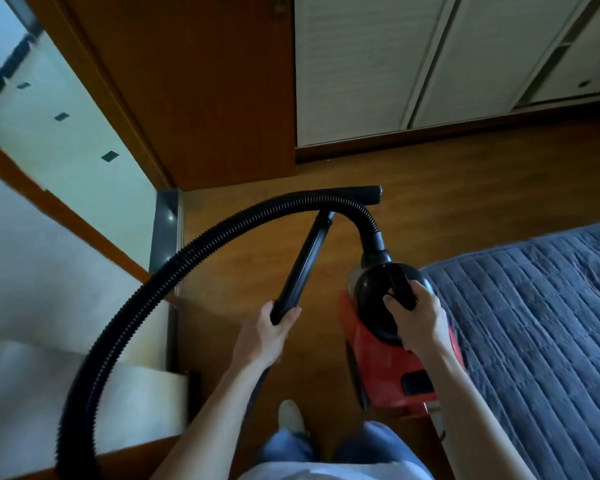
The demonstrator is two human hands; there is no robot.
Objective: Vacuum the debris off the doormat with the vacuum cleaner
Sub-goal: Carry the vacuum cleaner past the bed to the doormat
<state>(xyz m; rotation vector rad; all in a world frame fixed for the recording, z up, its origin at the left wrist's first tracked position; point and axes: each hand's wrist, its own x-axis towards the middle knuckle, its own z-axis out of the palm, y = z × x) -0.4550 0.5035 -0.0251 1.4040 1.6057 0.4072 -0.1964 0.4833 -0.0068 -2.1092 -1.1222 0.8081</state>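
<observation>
Grips, two: left hand (pixel 264 336) clasps one wand (pixel 305 261), right hand (pixel 418 320) clasps one vacuum cleaner (pixel 388 362) by handle.

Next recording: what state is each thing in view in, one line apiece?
left hand: grips the near end of the wand.
right hand: grips the handle of the vacuum body.
wand: tilted, sloping away to the nozzle.
nozzle: down by the wood floor, contact unclear.
hose: looped wide to the left.
door: open.
</observation>
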